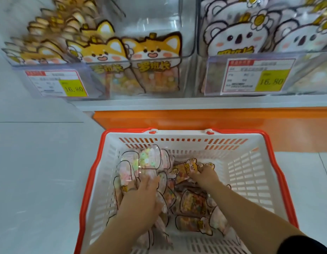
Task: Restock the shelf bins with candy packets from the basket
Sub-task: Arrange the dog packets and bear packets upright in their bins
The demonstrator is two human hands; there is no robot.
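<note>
Basket (250,176) sits on the floor, near me, under the shelf. Packets are loose in it, piled mostly left and middle. Both arms are down inside.

Left grip (140,195): fingers curled into the left pile around the pastel packets (148,160), which stand against the far-left wall. It's closed on them as far as I can see, though the fingertips are buried.

Right grip (205,176): pinching a fox packet (188,169) at mid-basket, with the printed head end pointing far.

Far side: left bin (159,19) holds fox packs (151,50) along its front and left, with clear room behind on the right. Right bin (315,74) looks full of koala packs (238,37). There's a price tag (56,83) on the left bin front.

Handling, my read:
- The packets are light, thin glossy film over loose candy, so they're floppy, crinkly and likely slick against each other.
- A stack will probably fan or slide out if it's squeezed only at one edge.
- Better to clamp flat across the filled body, or take single ones by the stiffer printed head.
- Go easy on pressure, since the candy could crush.
- A two-handed lift suits a bundle.
</note>
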